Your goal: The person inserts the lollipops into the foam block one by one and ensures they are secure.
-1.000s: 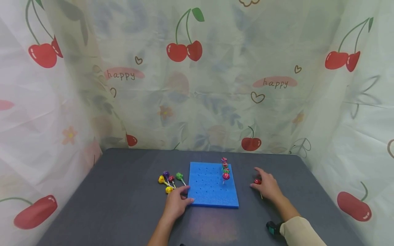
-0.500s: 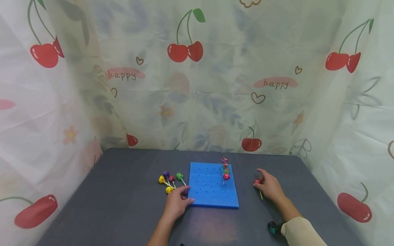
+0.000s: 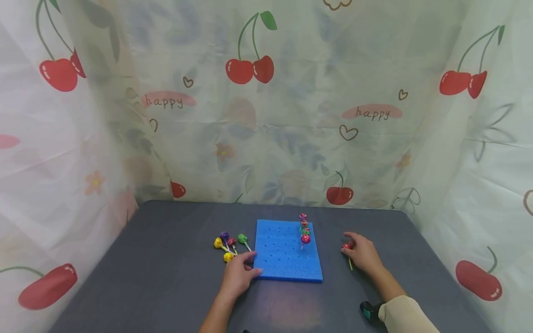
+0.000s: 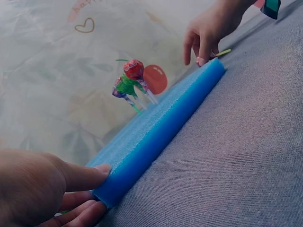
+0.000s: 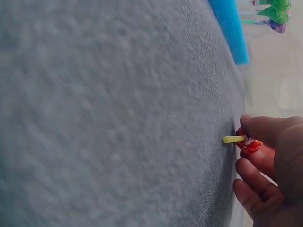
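The foam board point(image 3: 283, 253) looks matt, lollipop wrapper point(image 5: 252, 145) glossy, tablecloth point(image 4: 236, 142) rough.

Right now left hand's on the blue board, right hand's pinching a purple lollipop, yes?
Not purple: the lollipop pinched by the right hand is red, per the right wrist view. The rest stands: left hand on the blue board.

A pale curtain point(image 3: 291, 162) (printed with red cherries point(image 3: 239, 71) and brown hearts point(image 3: 348, 132)) hangs behind a dark grey tabletop point(image 3: 166, 277).

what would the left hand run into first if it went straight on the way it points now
The blue board: the left hand touches its left edge, so nothing seems to come before it.
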Motion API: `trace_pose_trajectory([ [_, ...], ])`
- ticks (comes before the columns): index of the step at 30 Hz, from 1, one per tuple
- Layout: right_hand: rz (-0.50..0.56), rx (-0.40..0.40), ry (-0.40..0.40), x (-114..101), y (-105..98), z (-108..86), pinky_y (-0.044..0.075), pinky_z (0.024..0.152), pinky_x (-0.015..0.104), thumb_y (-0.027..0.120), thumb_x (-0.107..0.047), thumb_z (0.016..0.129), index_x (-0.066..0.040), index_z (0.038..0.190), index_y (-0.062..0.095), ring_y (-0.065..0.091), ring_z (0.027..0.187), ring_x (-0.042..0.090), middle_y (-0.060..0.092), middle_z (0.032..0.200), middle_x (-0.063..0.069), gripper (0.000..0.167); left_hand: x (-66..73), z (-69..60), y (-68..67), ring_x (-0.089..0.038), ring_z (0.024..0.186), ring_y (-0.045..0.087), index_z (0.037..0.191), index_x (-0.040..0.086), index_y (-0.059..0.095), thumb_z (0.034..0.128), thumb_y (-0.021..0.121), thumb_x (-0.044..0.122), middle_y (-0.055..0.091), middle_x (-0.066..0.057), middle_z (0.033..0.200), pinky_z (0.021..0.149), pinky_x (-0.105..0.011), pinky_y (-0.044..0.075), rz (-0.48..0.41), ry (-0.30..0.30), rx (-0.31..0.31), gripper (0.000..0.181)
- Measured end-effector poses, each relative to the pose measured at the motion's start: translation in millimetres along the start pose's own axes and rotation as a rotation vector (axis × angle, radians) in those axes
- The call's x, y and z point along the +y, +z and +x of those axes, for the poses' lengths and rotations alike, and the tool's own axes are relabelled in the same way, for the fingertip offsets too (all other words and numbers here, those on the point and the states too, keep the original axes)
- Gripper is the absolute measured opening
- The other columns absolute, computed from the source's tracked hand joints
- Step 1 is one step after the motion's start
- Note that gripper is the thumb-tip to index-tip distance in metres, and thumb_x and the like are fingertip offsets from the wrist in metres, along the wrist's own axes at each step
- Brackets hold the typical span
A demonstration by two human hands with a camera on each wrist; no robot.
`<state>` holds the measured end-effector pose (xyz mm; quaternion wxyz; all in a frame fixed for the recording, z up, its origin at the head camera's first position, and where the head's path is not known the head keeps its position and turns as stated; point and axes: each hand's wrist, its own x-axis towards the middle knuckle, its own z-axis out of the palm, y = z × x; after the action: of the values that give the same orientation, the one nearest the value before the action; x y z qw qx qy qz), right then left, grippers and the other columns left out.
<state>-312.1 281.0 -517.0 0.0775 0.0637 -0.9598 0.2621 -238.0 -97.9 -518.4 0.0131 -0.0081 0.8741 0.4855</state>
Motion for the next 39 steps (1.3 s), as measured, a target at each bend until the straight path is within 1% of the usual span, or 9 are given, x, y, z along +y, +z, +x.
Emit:
trace_pose_trajectory([
  [6, 0.035, 0.047, -0.027, -5.4, 2.0, -4.7, 0.042, 0.067, 0.036, 0.078, -0.014, 0.083, 0.001, 0.123, 0.062, 0.051, 0.076, 0.021, 0.058, 0.088, 0.007, 0.045, 0.4, -0.6, -0.2, -0.017, 0.082, 0.055, 0.128, 0.014, 0.064, 0.0849, 0.077, 0.016, 0.063, -0.008, 0.114, 0.067, -0.032, 0.049, -0.004, -0.001, 0.001, 0.045],
  [8, 0.047, 0.069, -0.034, -7.4, 2.5, -5.8, 0.042, 0.066, 0.036, 0.078, -0.013, 0.083, 0.001, 0.122, 0.063, 0.051, 0.076, 0.021, 0.057, 0.087, 0.006, 0.044, 0.4, -0.8, 0.1, -0.018, 0.082, 0.055, 0.128, 0.014, 0.064, 0.0849, 0.077, 0.016, 0.063, -0.008, 0.114, 0.068, -0.032, 0.049, -0.004, -0.009, 0.0, 0.045],
  [11, 0.065, 0.108, -0.045, -11.4, 3.9, -7.2, 0.042, 0.066, 0.035, 0.078, -0.011, 0.083, 0.0, 0.121, 0.064, 0.051, 0.077, 0.021, 0.056, 0.086, 0.006, 0.042, 0.0, -1.2, -0.2, -0.018, 0.082, 0.054, 0.128, 0.014, 0.063, 0.0848, 0.077, 0.016, 0.063, -0.008, 0.114, 0.068, -0.033, 0.049, 0.006, -0.007, -0.003, 0.046],
  [15, 0.098, 0.161, -0.077, -17.1, 6.4, -7.8, 0.043, 0.067, 0.036, 0.077, -0.009, 0.083, 0.0, 0.117, 0.067, 0.052, 0.077, 0.021, 0.057, 0.086, 0.006, 0.037, -0.4, -1.2, -0.8, -0.018, 0.082, 0.054, 0.128, 0.014, 0.064, 0.0848, 0.077, 0.016, 0.063, -0.007, 0.114, 0.068, -0.033, 0.049, 0.008, -0.011, -0.005, 0.046],
  [19, 0.125, 0.192, -0.1, -23.4, 7.3, -8.0, 0.043, 0.067, 0.037, 0.077, -0.008, 0.083, 0.0, 0.113, 0.068, 0.052, 0.077, 0.021, 0.057, 0.086, 0.006, 0.032, -0.8, -0.6, -0.9, -0.018, 0.082, 0.054, 0.128, 0.015, 0.064, 0.0846, 0.077, 0.017, 0.063, -0.007, 0.113, 0.068, -0.033, 0.049, 0.012, -0.015, -0.006, 0.046],
  [26, 0.136, 0.234, -0.095, -35.7, 6.3, -10.8, 0.049, 0.071, 0.039, 0.077, -0.01, 0.084, -0.003, 0.109, 0.07, 0.054, 0.081, 0.024, 0.059, 0.091, 0.008, 0.027, -0.1, 0.1, 0.0, -0.018, 0.081, 0.054, 0.129, 0.015, 0.063, 0.0849, 0.077, 0.017, 0.063, -0.007, 0.114, 0.068, -0.032, 0.049, 0.005, -0.017, -0.004, 0.046],
  [30, 0.141, 0.262, -0.115, -42.1, 7.2, -11.2, 0.051, 0.074, 0.039, 0.077, -0.009, 0.084, -0.003, 0.109, 0.07, 0.056, 0.083, 0.023, 0.06, 0.094, 0.009, 0.026, -0.5, -0.2, 0.7, -0.018, 0.081, 0.054, 0.129, 0.013, 0.063, 0.0848, 0.077, 0.017, 0.063, -0.008, 0.113, 0.067, -0.031, 0.049, 0.007, -0.008, 0.0, 0.046],
  [33, 0.158, 0.293, -0.129, -47.5, 7.3, -10.7, 0.052, 0.074, 0.039, 0.077, -0.008, 0.084, -0.003, 0.107, 0.07, 0.057, 0.082, 0.022, 0.06, 0.094, 0.008, 0.025, -0.7, -0.6, 0.7, -0.018, 0.081, 0.054, 0.129, 0.012, 0.063, 0.0847, 0.077, 0.017, 0.063, -0.008, 0.113, 0.067, -0.032, 0.049, 0.011, 0.005, 0.001, 0.046],
  [39, 0.201, 0.352, -0.147, -60.5, 8.6, -11.0, 0.054, 0.075, 0.04, 0.078, -0.007, 0.083, -0.004, 0.105, 0.07, 0.062, 0.082, 0.021, 0.06, 0.094, 0.007, 0.024, -0.3, -1.0, -0.3, -0.017, 0.081, 0.054, 0.128, 0.012, 0.063, 0.0845, 0.077, 0.017, 0.063, -0.008, 0.113, 0.066, -0.032, 0.049, 0.011, 0.009, -0.003, 0.046],
])
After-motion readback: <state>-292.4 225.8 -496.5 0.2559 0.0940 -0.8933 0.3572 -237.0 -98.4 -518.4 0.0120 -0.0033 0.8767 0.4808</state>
